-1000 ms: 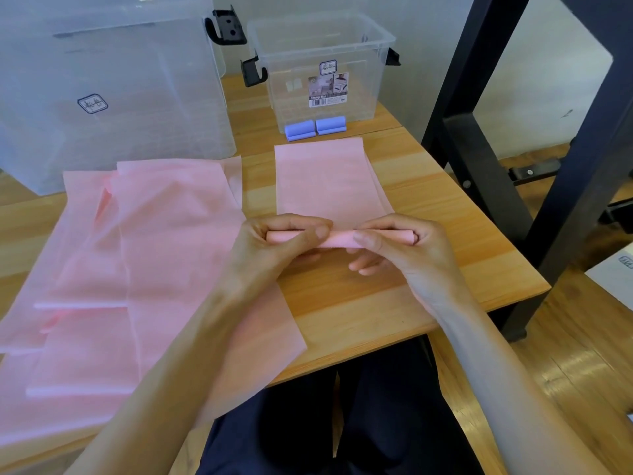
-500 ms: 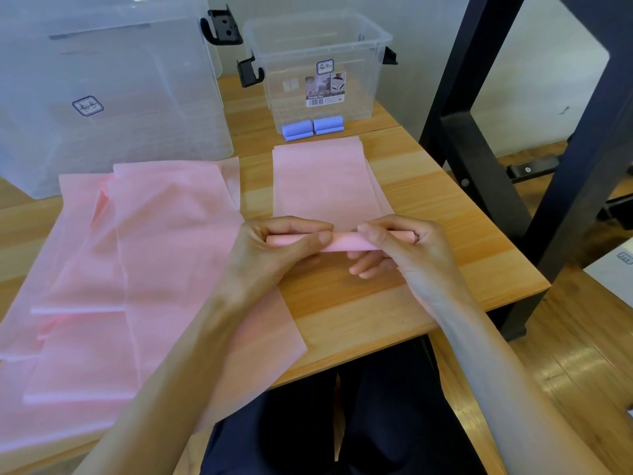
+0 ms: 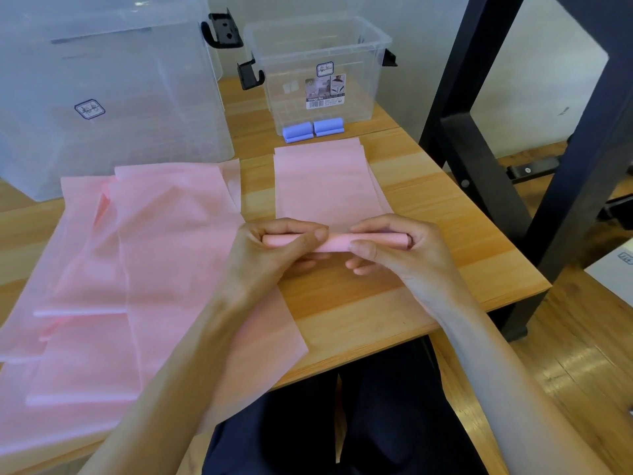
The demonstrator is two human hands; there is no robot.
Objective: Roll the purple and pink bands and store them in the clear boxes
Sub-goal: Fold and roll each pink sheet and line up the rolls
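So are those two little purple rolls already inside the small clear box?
No, the two purple rolls lie on the table just in front of the small clear box, outside its front wall.

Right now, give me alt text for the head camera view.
Both hands, left hand and right hand, grip a half-rolled pink band on a wooden table. Flat pink bands lie left; two purple rolls sit inside the small clear box.

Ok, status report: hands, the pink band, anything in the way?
Left hand and right hand both grip pink band, partly rolled. Two purple rolls sit in small clear box. Path ahead unobstructed.
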